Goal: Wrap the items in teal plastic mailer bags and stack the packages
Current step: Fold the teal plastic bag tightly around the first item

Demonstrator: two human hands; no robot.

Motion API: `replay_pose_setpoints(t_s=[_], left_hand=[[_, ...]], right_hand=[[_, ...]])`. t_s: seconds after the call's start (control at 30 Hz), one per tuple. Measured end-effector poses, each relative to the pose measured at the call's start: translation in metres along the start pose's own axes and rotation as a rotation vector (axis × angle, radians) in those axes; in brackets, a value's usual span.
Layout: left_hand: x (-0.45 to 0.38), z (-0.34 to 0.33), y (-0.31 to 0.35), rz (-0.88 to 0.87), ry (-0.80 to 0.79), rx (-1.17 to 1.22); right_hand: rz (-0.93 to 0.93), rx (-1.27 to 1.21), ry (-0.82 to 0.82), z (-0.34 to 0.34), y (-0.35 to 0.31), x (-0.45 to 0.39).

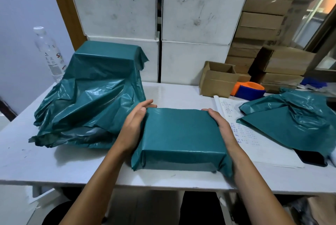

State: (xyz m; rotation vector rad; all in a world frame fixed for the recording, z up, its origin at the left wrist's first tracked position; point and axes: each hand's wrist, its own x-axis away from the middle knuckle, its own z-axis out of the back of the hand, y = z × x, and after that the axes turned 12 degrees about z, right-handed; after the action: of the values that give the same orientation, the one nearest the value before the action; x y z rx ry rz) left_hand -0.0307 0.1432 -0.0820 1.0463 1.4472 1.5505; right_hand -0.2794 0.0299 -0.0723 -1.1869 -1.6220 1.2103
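Note:
A box-shaped package wrapped in a teal mailer bag (181, 133) lies on the white table (72, 166), near its front edge. My left hand (133, 124) presses flat against the package's left side. My right hand (221, 124) holds its right side. Both hands grip it between them. At the back left stands a tall stack of wrapped teal packages (107, 57), with loose teal plastic (81, 115) draped down in front of it. A heap of flat teal mailer bags (294, 121) lies at the right.
A clear plastic bottle (49, 53) stands at the far left. Behind the table are white boxes (196, 15) and stacked cardboard cartons (263, 21). An open small carton (218, 79), an orange and blue tape dispenser (251, 89), a handwritten sheet (254, 143) and a dark phone (312, 159) sit at the right.

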Motion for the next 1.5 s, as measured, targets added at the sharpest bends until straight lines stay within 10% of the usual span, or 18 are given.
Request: replay_pose_setpoints(t_s=[0.43, 0.83, 1.13, 1.5], left_hand=[[0.032, -0.006, 0.043, -0.150, 0.001, -0.372], [0.023, -0.011, 0.022, 0.188, -0.098, -0.091], [0.012, -0.020, 0.057, -0.143, 0.041, -0.916], [-0.003, -0.062, 0.053, -0.296, -0.056, -1.103]], right_hand=[[0.397, 0.600, 0.107, 0.022, -0.065, 0.047], [0.097, 0.365, -0.082, -0.010, -0.025, 0.048], [0.164, 0.987, -0.179, -0.008, -0.047, 0.030], [0.622, 1.308, -0.176, -0.045, -0.040, 0.031]])
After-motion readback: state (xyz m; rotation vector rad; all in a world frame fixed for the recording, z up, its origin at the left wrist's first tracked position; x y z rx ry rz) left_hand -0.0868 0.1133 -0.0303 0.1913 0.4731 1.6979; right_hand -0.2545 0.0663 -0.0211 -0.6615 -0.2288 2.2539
